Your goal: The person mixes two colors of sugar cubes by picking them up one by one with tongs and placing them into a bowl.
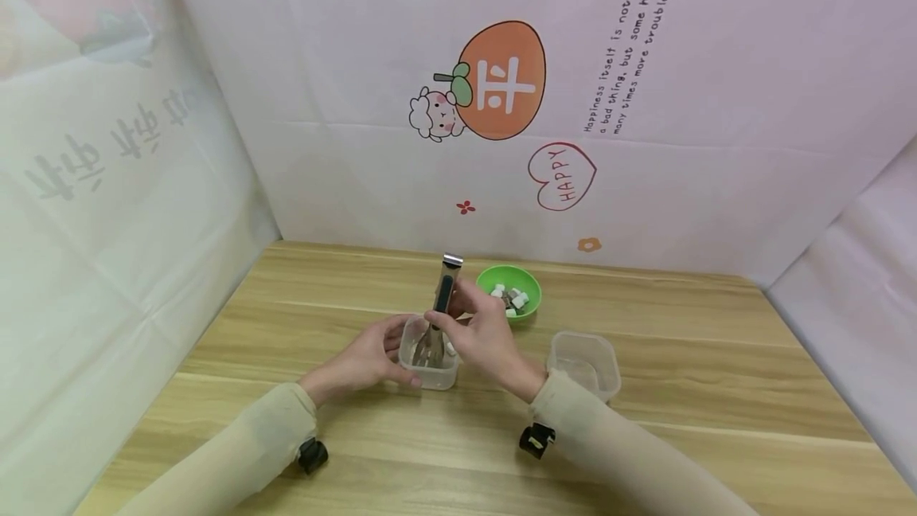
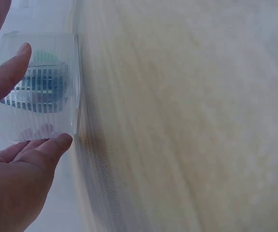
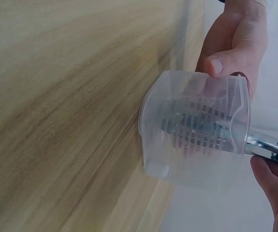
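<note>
My left hand (image 1: 365, 358) grips a clear plastic container (image 1: 435, 378) from its left side, thumb at the front and fingers behind. In the left wrist view the thumb and fingers lie on opposite walls of it. My right hand (image 1: 487, 333) holds metal tongs (image 1: 445, 293) with dark grip pads, standing nearly upright. Their slotted ends (image 3: 197, 123) are down inside the container, seen through its wall in the right wrist view. A small white piece (image 1: 450, 349) shows at the container's right inner side, beside the tongs.
Behind my right hand stands a green bowl (image 1: 510, 273) with several white chunks and some dark pieces. A second clear container (image 1: 607, 357) sits to the right, near my right wrist. Printed white cloth (image 1: 344, 166) hangs along the back and sides of the wooden table (image 1: 401, 452).
</note>
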{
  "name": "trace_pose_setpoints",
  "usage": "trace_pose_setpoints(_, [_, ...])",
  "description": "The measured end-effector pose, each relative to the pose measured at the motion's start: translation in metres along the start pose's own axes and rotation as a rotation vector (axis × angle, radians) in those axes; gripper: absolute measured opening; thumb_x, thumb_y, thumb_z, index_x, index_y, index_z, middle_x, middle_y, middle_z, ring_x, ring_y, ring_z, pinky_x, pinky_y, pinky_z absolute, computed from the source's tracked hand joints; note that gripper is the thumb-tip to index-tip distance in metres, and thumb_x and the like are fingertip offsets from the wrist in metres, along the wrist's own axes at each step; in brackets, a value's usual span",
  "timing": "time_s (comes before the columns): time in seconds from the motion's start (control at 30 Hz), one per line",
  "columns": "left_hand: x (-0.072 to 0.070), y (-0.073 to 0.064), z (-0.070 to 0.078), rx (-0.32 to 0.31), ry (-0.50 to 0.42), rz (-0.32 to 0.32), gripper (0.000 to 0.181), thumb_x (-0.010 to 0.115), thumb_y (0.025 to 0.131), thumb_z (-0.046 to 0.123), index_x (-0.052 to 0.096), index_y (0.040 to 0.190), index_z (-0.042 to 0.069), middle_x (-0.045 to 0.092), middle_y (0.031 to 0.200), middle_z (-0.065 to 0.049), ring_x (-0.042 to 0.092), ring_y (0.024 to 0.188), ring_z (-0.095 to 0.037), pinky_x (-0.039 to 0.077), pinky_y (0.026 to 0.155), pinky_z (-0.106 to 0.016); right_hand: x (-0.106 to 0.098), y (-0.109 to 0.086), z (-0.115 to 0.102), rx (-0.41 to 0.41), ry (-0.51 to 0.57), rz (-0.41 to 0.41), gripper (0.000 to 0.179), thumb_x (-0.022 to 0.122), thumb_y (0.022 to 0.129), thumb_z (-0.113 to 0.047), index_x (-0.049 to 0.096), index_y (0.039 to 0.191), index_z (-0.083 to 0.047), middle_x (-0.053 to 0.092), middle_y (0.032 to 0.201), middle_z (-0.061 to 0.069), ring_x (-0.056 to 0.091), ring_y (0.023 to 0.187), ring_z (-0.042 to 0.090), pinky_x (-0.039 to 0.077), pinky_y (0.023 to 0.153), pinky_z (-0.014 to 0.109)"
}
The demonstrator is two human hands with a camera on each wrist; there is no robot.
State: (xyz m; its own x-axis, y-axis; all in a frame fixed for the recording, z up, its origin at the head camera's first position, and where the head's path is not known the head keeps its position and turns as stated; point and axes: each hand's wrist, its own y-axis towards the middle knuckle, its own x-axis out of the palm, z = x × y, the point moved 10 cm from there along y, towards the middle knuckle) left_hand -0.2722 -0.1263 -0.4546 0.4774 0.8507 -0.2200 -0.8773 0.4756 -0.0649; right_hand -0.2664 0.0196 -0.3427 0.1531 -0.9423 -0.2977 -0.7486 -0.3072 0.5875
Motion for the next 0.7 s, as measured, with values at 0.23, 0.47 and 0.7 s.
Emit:
trace_pose_setpoints(0.23, [0.002,-0.001,0.0,0.002,-0.006,-0.014,0.099,0.09,0.079,-0.002,0.033,0.16,-0.004,0.044,0.159,-0.024,0.042,0.147,-0.041,0.043,0.118,-0.044,-0.003,0.0,0.0,0.005,-0.007,0.032,0.021,0.081,0.089,0.005,0.067,0.103,-0.002,0.075,0.085,0.008,0.073,0.072,0.024,0.065,0.063,0.04])
trace_pose_setpoints(0.47, [0.002,-0.001,0.0,0.001,-0.006,-0.018,0.101,0.091,0.079,-0.001,0.031,0.161,-0.004,0.042,0.161,-0.024,0.042,0.147,-0.041,0.043,0.118,-0.044,-0.019,0.007,-0.01,-0.037,0.003,0.079,0.016,0.081,0.092,-0.001,0.067,0.1,-0.005,0.075,0.083,0.004,0.071,0.069,0.022,0.063,0.061,0.03])
trace_pose_setpoints(0.7, [0.001,0.0,0.001,0.016,-0.007,-0.019,0.102,0.091,0.078,-0.003,0.029,0.16,-0.008,0.043,0.159,-0.028,0.041,0.146,-0.045,0.041,0.119,-0.045,-0.05,0.022,-0.024,-0.083,0.025,0.147,0.02,0.081,0.09,0.002,0.065,0.102,-0.002,0.073,0.084,0.006,0.069,0.068,0.02,0.062,0.06,0.028])
